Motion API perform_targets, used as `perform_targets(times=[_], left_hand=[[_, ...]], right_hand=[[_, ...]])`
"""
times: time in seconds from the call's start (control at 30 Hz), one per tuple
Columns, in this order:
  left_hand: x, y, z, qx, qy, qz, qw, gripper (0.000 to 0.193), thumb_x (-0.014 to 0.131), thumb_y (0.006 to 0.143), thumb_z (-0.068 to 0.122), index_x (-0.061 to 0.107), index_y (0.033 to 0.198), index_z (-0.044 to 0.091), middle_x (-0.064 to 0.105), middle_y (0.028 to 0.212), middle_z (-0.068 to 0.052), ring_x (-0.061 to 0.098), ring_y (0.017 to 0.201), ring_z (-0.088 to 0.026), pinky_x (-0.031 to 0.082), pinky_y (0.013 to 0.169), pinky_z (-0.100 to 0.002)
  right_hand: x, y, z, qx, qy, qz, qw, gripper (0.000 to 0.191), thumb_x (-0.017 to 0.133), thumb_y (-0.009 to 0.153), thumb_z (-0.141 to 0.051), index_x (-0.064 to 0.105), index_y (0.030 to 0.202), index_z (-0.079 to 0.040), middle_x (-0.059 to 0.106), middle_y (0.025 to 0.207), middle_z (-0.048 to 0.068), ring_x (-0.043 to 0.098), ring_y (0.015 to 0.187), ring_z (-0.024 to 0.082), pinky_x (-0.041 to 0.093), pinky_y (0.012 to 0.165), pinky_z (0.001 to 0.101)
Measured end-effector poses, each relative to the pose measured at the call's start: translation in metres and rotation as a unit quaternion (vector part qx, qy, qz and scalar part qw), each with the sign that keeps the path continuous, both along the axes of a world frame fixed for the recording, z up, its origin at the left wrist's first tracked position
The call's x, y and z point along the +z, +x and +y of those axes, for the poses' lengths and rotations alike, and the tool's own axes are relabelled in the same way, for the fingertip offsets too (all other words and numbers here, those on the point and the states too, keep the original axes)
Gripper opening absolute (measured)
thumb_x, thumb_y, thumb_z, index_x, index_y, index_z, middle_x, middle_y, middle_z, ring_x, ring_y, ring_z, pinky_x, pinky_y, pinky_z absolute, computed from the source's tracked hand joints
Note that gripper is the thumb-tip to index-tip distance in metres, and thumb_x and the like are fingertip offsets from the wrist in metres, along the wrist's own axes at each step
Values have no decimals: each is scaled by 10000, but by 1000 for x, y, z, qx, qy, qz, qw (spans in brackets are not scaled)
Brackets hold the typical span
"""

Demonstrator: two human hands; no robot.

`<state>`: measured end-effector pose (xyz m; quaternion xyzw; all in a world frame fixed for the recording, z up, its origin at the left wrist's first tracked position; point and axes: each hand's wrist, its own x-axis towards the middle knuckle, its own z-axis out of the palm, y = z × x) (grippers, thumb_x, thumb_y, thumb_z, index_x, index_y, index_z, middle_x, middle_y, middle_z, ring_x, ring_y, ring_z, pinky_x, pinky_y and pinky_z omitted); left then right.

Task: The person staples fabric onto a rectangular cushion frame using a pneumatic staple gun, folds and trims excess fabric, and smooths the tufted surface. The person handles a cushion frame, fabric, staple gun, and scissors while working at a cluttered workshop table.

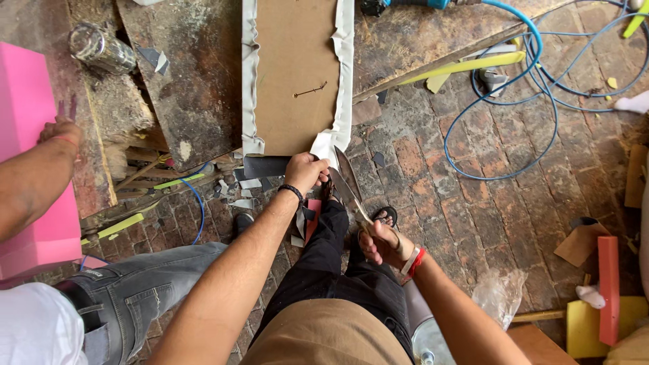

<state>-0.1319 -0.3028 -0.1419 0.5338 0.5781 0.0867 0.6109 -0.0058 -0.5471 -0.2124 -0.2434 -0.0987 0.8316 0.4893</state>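
White fabric [326, 143] wrapped around a brown board [295, 67] hangs loose at the board's near corner, where the left hand [305, 172] pinches it, fingers clenched on the flap. The board lies face down on a worn wooden tabletop [196, 81], its near end jutting past the edge, its cloth border puckered along both long sides. Just beside the corner, the right hand [382, 244] grips the handles of large scissors [349, 184], fingers closed through them, blades pointing up toward the flap and touching or nearly touching the cloth; which, cannot be told.

A small bent piece of metal [310, 90] rests on the bare back of the board. At the tabletop's far left lies a clear jar [101, 49] on its side, and beside it a pink foam block [30, 162] steadied by another person's hand [59, 130]; that person, in grey jeans, stands close at the left.

Below, a brick floor [460, 196] is littered with fabric scraps and yellow foam offcuts [466, 66]. Blue hose [534, 88] loops across it, running up to a power tool [405, 5] at the tabletop's far edge. Red and yellow foam pieces [607, 297] are stacked at the right.
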Motion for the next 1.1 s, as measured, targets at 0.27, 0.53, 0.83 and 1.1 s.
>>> perform_targets(times=[0.27,0.53,0.83,1.1], left_hand=[[-1,-1,1,11,-1,-6,1000,152,723,877,159,717,836,14,727,716,-61,671,542,-105,503,445,-250],[-1,-13,0,30,22,8,999,118,725,836,107,701,768,14,705,673,-70,623,511,-97,480,447,-250],[-9,-28,-8,21,148,80,986,221,723,815,224,753,857,9,739,712,-47,695,652,-153,519,617,-334],[-6,-25,-9,9,138,93,986,215,721,827,206,739,806,-7,732,697,-65,680,630,-150,517,584,-323]], right_hand=[[-11,-22,59,-41,8,114,993,551,667,841,-689,534,863,-156,506,737,-33,517,637,111,428,600,249],[-16,-50,53,-38,-13,41,998,595,703,899,-690,525,833,-126,489,734,-25,491,631,113,416,579,249],[-16,-81,47,-95,-3,135,986,611,716,865,-687,521,910,-110,512,833,-3,529,743,143,452,655,272],[-20,-85,40,-108,-54,2,993,549,735,940,-576,492,806,-102,454,689,10,475,554,139,401,512,266]])
